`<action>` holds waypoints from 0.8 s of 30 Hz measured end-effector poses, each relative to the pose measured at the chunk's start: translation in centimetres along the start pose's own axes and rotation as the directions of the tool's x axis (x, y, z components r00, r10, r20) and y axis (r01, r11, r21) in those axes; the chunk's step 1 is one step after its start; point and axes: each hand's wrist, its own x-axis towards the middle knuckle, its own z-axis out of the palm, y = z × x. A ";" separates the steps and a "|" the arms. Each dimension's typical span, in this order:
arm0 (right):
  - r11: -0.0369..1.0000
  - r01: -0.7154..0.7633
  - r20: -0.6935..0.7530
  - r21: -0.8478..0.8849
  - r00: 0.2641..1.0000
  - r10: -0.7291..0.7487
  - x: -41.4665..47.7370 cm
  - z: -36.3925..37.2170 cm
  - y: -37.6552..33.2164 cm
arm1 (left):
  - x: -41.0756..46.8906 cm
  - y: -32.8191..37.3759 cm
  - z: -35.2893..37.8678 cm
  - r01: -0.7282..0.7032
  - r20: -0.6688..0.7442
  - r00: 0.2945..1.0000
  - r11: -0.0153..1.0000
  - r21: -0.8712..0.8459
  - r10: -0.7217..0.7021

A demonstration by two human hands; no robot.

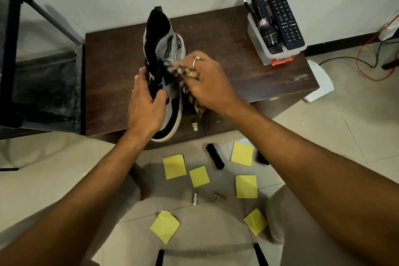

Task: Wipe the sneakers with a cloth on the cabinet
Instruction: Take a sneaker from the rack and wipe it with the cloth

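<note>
Grey-and-black high-top sneaker with a white sole (166,47): it lies lengthwise on the tabletop of the dark brown wooden cabinet (237,67), heel toward the wall. The toe sticks out past the near edge.

Hands:
- Left hand (146,103) is closed over the laces and forefoot, with the thumb hooked across the top.
- Right hand (207,80) is closed on the brown-and-cream patterned cloth (195,101), bunched against the shoe's right side. A loose tail hangs toward the front edge.

Risks as I read them:
- Toe overhang: if your left grip loosens mid-stroke, a hard push toward you could tip the shoe off the edge. It would land on the black bristle brush (214,156) and yellow paper squares (174,166) on the floor.
- Loose cloth tail: it could snag in the laces or drag under the sole and pick up grit from the scuffed wood. Fold it in.
- Wide sweeps to the right: your elbow could reach the clear plastic tub (269,54), which holds a black torch (259,6) and a black remote (285,19). It sits close to the far right corner and looks top-heavy.
- Your left palm covers the forefoot, so that patch is easy to miss.
- Only one shoe is in view, so don't count the job done after this one.
</note>
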 end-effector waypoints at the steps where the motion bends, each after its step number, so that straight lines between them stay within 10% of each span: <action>1: 1.000 0.012 -0.069 -0.008 0.998 -0.012 0.1 0.7 -0.2 | 0.0 0.0 0.0 0.000 0.004 1.000 1.000 -0.002 0.000; 10: 0.895 0.102 0.332 -0.434 0.942 0.054 0.2 0.9 -2.8 | -0.1 0.5 -0.6 -0.007 0.013 1.000 1.000 0.002 0.007; 16: 0.906 0.030 0.426 -0.423 0.889 0.169 1.1 -1.7 -3.1 | -0.2 0.4 -0.4 -0.018 0.011 1.000 1.000 0.012 0.018; 21: 0.980 -0.065 -0.018 -0.188 0.998 0.063 1.5 -0.9 -0.9 | 0.0 0.1 -0.2 -0.054 0.022 0.998 0.998 0.023 0.053; 24: 0.973 -0.041 0.016 -0.229 0.999 0.046 1.2 1.2 -1.0 | 0.1 0.3 -0.3 -0.049 0.036 0.998 0.998 0.047 0.047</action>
